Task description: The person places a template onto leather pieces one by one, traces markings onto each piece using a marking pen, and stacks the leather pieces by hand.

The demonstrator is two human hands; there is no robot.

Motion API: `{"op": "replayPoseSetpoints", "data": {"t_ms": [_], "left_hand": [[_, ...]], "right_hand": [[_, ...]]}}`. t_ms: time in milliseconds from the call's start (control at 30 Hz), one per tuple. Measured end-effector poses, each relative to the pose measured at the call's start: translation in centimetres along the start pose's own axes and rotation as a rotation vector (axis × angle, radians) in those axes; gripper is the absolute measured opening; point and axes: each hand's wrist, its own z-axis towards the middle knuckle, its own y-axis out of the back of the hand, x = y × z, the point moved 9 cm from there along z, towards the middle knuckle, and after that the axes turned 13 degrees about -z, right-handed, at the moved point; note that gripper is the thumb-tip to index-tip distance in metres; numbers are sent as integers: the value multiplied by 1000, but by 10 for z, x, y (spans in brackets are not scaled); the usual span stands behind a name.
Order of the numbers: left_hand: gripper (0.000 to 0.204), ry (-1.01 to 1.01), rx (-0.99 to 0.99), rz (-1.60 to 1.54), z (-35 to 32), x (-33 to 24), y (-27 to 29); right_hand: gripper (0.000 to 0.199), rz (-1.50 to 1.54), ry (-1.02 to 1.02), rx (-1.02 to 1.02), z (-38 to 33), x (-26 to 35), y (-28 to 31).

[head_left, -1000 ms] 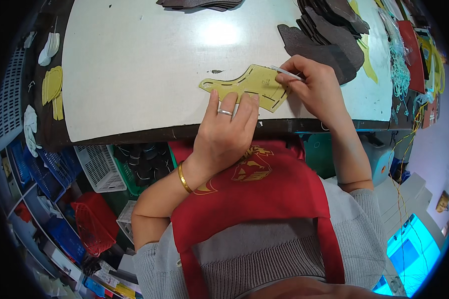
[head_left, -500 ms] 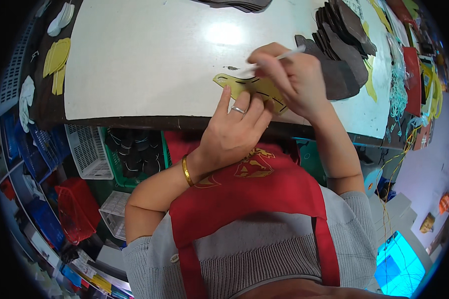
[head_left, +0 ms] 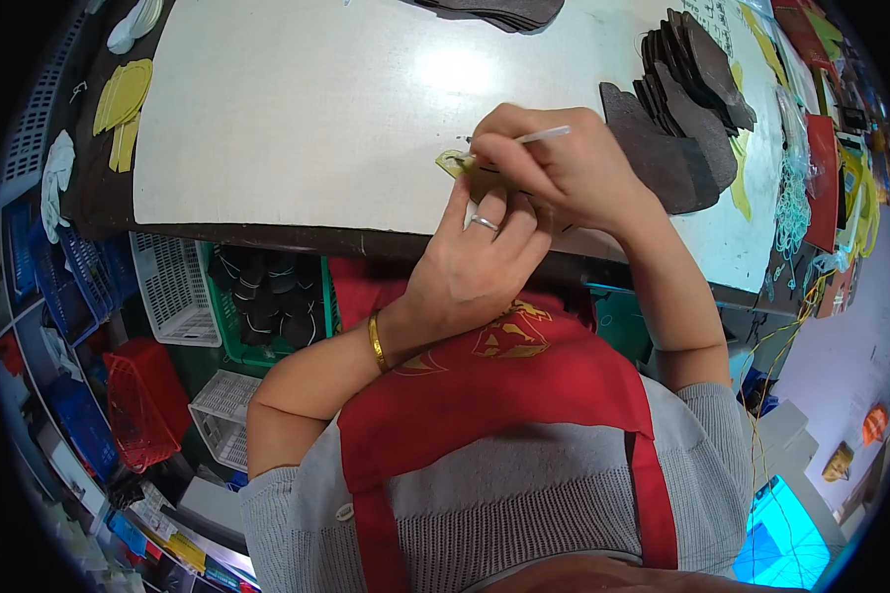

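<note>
My left hand lies on a yellow slotted template near the table's front edge, fingers stretched out and pressing it down. Most of the template is hidden under both hands; its pointed left end shows. In a pinch, my right hand holds a thin white pen, tilted over that left end. The pen's tip is mostly covered by my fingers. To the right of my right hand lie dark grey cut pieces, overlapping in a fanned stack.
Another dark stack sits at the table's far edge. Yellow templates lie at the left. Teal cords hang at the right. Below the table stand a white crate, a green crate with dark bundles, and a red basket.
My right hand has moved left along the template, bringing the pen from its middle to the left end. My left hand keeps its place on the template.
</note>
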Motion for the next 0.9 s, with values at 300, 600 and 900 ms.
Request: {"op": "replayPoseSetpoints", "data": {"t_ms": [300,600,900], "left_hand": [[27,0,8,27,1,-2,2],[34,9,34,27,7,-4,4],[34,33,118,1,15,-5,6]], "right_hand": [[19,-306,61,54,-13,-6,20],[24,-98,-58,-169,-49,-7,24],[21,-143,-294,-238,-105,-22,55]]}}
